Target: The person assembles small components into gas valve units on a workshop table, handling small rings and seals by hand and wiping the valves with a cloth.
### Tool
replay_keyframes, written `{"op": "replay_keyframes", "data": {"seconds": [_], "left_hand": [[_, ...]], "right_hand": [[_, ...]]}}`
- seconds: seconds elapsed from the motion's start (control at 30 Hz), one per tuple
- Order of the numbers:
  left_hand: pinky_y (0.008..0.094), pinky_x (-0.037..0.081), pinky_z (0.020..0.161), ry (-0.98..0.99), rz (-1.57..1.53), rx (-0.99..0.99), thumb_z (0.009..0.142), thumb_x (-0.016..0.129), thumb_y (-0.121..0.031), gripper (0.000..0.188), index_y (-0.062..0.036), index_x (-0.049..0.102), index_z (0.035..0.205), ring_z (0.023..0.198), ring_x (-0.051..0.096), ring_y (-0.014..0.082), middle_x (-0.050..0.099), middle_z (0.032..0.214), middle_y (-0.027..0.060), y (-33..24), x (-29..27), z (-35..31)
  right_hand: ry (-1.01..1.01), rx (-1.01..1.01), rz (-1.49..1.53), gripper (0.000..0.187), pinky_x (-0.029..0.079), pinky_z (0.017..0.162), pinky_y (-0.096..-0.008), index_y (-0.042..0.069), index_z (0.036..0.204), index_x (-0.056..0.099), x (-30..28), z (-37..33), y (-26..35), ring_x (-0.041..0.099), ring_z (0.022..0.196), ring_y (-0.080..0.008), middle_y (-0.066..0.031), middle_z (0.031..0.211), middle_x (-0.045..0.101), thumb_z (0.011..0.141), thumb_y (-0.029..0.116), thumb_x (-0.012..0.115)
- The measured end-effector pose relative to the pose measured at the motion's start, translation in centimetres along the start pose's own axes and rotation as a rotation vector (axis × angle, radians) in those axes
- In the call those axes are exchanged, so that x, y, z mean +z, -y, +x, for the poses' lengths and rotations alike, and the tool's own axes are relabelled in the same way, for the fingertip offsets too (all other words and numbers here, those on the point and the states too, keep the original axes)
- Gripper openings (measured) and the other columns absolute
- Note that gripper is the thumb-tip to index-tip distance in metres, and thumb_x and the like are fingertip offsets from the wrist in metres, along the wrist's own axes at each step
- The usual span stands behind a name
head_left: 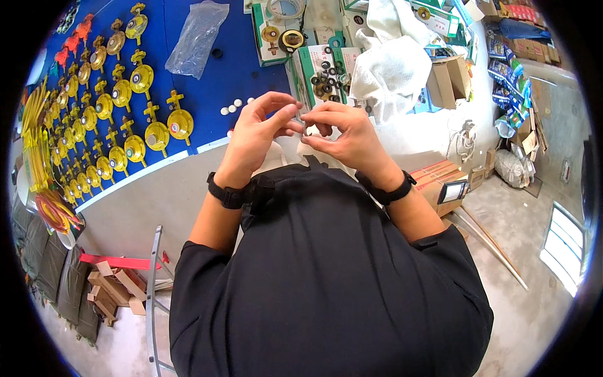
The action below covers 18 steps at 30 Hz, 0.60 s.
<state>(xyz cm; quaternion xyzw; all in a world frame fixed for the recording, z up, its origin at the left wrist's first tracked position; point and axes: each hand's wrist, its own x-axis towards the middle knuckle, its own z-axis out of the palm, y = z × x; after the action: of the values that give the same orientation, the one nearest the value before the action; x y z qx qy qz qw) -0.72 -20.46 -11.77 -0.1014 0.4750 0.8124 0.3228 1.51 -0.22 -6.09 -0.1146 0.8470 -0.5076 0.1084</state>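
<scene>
My left hand (259,129) and my right hand (347,133) meet over the near edge of the blue table, fingertips pinched together. Between them is a small metallic part (306,128), mostly covered by the fingers, so its kind cannot be made out. Several small white round caps (232,106) lie just beyond my left hand. Past my right hand, black rubber rings (328,75) are heaped on a green and white box. Rows of yellow gas regulators (181,123) with brass fittings fill the table's left side.
A clear plastic bag (198,39) lies on the blue table (242,63). A roll of tape (286,6) sits at the back, with a white cloth (388,69) to its right. Yellow hoses (36,135) hang at far left. Cardboard boxes (440,179) and poles (493,245) are on the floor at right.
</scene>
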Motion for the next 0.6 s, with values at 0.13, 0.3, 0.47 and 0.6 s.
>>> {"op": "replay_keyframes", "data": {"seconds": [0.13, 0.3, 0.47, 0.6], "left_hand": [[0.0225, 0.045, 0.069, 0.05, 0.057, 0.02, 0.103, 0.065, -0.015, 0.015, -0.0025, 0.073, 0.107, 0.075, 0.055, 0.0067, 0.064, 0.086, -0.0007, 1.3, -0.5, -0.6], [0.022, 0.046, 0.071, 0.135, -0.105, -0.023, 0.101, 0.068, -0.013, 0.015, -0.0017, 0.073, 0.109, 0.078, 0.057, 0.007, 0.067, 0.091, -0.0005, 2.7, 0.9, -1.6], [0.0227, 0.049, 0.074, 0.134, -0.218, 0.031, 0.099, 0.071, -0.012, 0.015, -0.0019, 0.074, 0.11, 0.079, 0.059, 0.0071, 0.072, 0.099, 0.0012, 4.6, 3.6, -1.8], [0.0227, 0.05, 0.074, 0.033, -0.182, 0.069, 0.099, 0.071, -0.011, 0.014, -0.0024, 0.074, 0.11, 0.079, 0.059, 0.0068, 0.071, 0.098, 0.0006, 6.2, 7.1, -2.1]], "right_hand": [[0.013, -0.037, -0.048, 0.03, 0.055, 0.066, -0.0296, 0.003, 0.108, 0.077, -0.5, 0.1, -0.1, 0.069, 0.077, -0.0188, -0.0094, 0.096, 0.072, 0.079, 0.007, 0.085], [0.053, -0.082, -0.03, 0.031, 0.057, 0.069, -0.0304, 0.002, 0.109, 0.077, -1.8, -0.2, -0.5, 0.071, 0.08, -0.0207, -0.0098, 0.098, 0.073, 0.079, 0.007, 0.085], [0.111, -0.144, -0.013, 0.029, 0.057, 0.068, -0.0307, 0.002, 0.107, 0.077, -4.2, -1.3, -1.7, 0.072, 0.078, -0.0215, -0.0111, 0.097, 0.073, 0.08, 0.008, 0.084], [0.125, -0.199, 0.041, 0.029, 0.057, 0.069, -0.0322, 0.001, 0.106, 0.077, -6.4, -2.8, -3.3, 0.072, 0.079, -0.0237, -0.0121, 0.095, 0.073, 0.08, 0.01, 0.085]]}}
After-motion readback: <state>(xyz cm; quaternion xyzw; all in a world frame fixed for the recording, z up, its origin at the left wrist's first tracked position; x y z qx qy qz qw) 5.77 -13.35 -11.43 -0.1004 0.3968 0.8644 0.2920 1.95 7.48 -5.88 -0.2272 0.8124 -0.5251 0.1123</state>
